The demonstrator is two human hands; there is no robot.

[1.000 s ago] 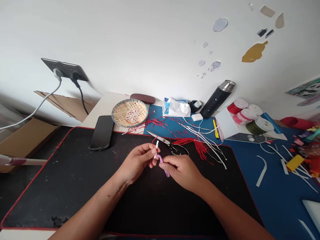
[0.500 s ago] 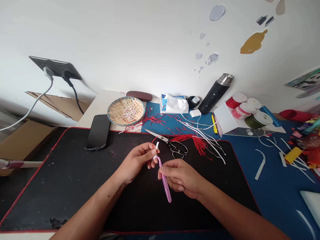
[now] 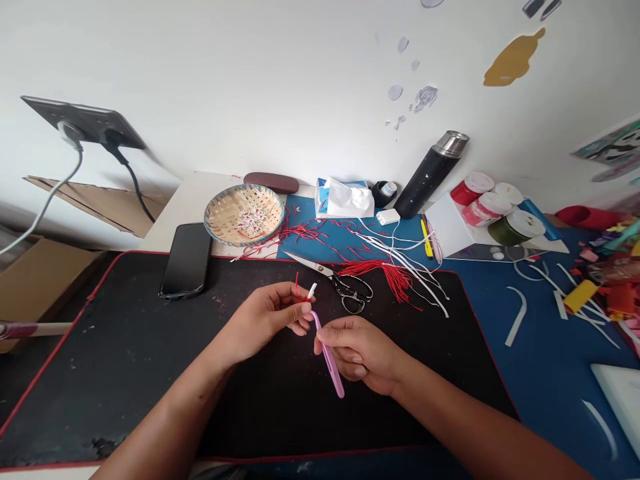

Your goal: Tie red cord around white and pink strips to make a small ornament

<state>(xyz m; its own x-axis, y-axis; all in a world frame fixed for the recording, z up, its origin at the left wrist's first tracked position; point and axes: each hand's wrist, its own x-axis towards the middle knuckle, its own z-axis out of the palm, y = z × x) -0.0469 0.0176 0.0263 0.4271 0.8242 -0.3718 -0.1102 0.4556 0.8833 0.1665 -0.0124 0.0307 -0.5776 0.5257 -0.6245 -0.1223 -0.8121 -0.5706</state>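
Near the middle of the black mat (image 3: 125,373), my left hand (image 3: 267,317) pinches a small white cord piece (image 3: 313,291) between thumb and fingers. Red thread (image 3: 297,283) stands up from the same pinch. My right hand (image 3: 363,353) grips pink tweezers (image 3: 332,370) with a bent tip. That tip reaches my left fingertips, just under the white piece; whether it grips anything is hidden by the fingers. Just beyond both hands lie scissors (image 3: 345,287) with black handles, partly spread. A bundle of red threads (image 3: 395,280) and several white cords (image 3: 420,275) lie past them.
A woven basket (image 3: 215,223) holds small red-and-white pieces. Left of it lies a phone (image 3: 186,260). Along the wall stand a tissue box (image 3: 345,200), a black flask (image 3: 425,180) and several lidded jars (image 3: 515,227). Paper strips (image 3: 517,313) lie on the right.
The view has shifted slightly. My left fingers have closed further over the white piece, and the red thread now points upward. The tweezers stay at my left fingertips.
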